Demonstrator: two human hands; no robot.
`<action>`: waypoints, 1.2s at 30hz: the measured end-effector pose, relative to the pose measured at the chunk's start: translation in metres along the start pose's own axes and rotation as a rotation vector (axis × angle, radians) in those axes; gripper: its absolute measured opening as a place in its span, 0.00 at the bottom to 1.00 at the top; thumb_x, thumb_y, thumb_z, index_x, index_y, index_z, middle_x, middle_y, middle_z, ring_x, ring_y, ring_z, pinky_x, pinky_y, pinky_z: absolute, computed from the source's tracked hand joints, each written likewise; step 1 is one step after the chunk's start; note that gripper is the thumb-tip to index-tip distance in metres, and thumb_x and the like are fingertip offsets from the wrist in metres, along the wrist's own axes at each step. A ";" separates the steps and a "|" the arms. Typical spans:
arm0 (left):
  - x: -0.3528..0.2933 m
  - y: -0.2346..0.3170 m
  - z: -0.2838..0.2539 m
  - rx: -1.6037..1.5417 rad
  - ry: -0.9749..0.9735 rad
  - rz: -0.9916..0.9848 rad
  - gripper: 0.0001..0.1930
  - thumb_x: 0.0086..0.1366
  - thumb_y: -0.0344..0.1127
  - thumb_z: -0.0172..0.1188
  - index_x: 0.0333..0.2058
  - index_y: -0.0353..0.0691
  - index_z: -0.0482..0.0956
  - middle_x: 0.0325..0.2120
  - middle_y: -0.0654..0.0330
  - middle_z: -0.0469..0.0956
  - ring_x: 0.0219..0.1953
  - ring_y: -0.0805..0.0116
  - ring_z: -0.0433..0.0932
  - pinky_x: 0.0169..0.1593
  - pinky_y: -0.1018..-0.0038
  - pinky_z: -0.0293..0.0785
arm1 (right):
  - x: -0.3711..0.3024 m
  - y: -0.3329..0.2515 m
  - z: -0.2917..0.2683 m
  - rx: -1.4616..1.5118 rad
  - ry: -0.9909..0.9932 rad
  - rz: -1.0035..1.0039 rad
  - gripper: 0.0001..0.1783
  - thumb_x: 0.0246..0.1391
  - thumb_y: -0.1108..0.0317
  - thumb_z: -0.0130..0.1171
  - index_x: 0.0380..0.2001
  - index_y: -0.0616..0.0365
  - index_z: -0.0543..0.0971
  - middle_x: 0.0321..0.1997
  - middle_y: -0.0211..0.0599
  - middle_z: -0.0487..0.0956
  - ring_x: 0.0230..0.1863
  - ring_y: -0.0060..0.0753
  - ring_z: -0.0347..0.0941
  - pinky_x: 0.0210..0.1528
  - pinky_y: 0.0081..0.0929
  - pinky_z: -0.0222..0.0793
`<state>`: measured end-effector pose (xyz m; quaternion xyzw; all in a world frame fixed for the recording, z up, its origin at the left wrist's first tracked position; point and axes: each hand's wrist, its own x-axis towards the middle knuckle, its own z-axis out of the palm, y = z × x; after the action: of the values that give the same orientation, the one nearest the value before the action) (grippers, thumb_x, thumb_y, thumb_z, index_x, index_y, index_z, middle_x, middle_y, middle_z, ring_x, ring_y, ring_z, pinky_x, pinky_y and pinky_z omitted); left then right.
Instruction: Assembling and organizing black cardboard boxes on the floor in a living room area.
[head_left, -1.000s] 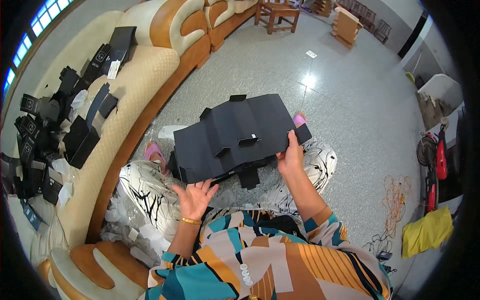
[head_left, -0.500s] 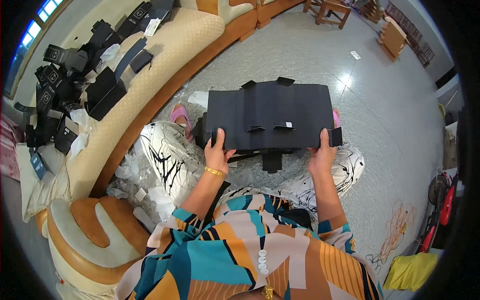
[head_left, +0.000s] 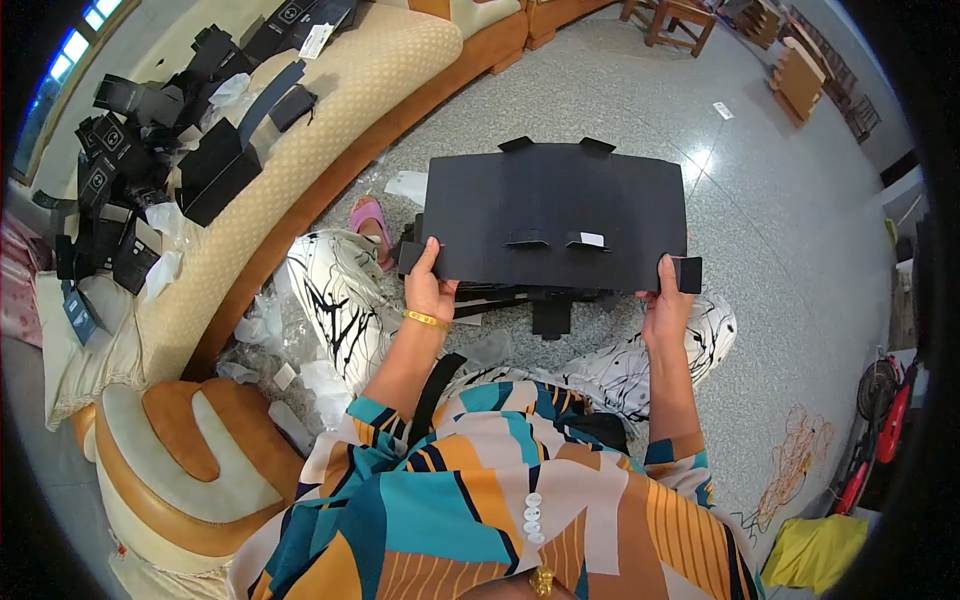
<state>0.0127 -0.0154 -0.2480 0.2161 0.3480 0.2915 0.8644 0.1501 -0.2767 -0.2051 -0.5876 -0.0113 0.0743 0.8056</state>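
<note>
A wide sheet of black cardboard (head_left: pixel 560 205), creased and with small flaps along its far edge and middle, is held out flat between my hands. My left hand (head_left: pixel 430 285) grips its near left corner, thumb on top and fingers underneath. At the near right corner, next to a small side flap, my right hand (head_left: pixel 668 300) holds it the same way. Beneath the sheet, more black cardboard pieces (head_left: pixel 551 318) lie between my legs, mostly covered by it. A small white label shows beside one of the middle flaps.
On the cream sofa (head_left: pixel 350 95) at the left lies a heap of black boxes (head_left: pixel 120 150), with an opened black box (head_left: pixel 216 175) near its edge. Clear plastic wrapping (head_left: pixel 262 325) litters the floor by my left leg. Orange cord (head_left: pixel 795 460) and yellow cloth (head_left: pixel 815 550) lie at the right.
The cardboard sheet has shifted slightly right and away from me, and its middle folds look flatter. Both hands have moved with it, keeping their grip.
</note>
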 end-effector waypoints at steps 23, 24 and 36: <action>0.162 -0.008 -0.039 0.229 0.254 0.028 0.09 0.54 0.37 0.59 0.34 0.44 0.75 0.32 0.67 0.75 0.31 0.72 0.74 0.25 0.80 0.66 | 0.151 0.157 0.025 0.016 0.152 0.580 0.12 0.44 0.65 0.61 0.32 0.57 0.74 0.30 0.32 0.75 0.24 0.30 0.69 0.22 0.26 0.67; 0.162 -0.022 -0.049 0.192 0.335 0.047 0.09 0.51 0.36 0.63 0.30 0.43 0.75 0.29 0.67 0.76 0.29 0.73 0.73 0.22 0.78 0.63 | 0.142 0.167 0.024 -0.026 0.187 0.613 0.13 0.44 0.64 0.62 0.32 0.57 0.74 0.31 0.32 0.75 0.25 0.30 0.69 0.22 0.25 0.67; 0.182 -0.071 -0.166 0.094 0.608 -0.019 0.16 0.52 0.29 0.61 0.41 0.40 0.70 0.40 0.58 0.72 0.40 0.61 0.72 0.39 0.65 0.73 | 0.116 0.269 0.002 -0.107 0.167 0.850 0.17 0.43 0.64 0.63 0.37 0.54 0.70 0.33 0.32 0.73 0.29 0.31 0.69 0.21 0.27 0.67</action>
<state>0.0240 0.0796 -0.4853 0.1556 0.6058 0.3183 0.7124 0.2356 -0.1794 -0.4676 -0.5848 0.2930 0.3510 0.6700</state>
